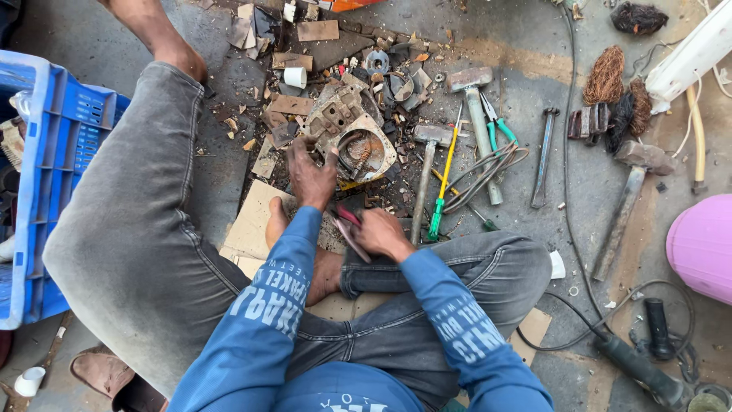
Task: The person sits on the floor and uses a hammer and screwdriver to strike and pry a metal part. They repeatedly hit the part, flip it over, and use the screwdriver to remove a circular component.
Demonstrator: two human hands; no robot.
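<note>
I sit on the floor with my legs folded. My left hand [311, 172] rests on the near edge of a greasy metal motor housing [352, 134] with a round opening and rusty parts inside. My right hand [381, 232] is closed around the red handles of a pair of pliers [348, 226], just above my right knee. Both arms wear blue sleeves.
Several hammers [474, 99] [430, 156] [633, 183], a yellow-green screwdriver [442, 179], green-handled pliers [499, 130] and loose wires lie to the right. A blue crate [57, 152] stands left, a pink round thing [701, 244] right, a power tool with cable [640, 366] at bottom right. Cardboard [255, 221] lies under my foot.
</note>
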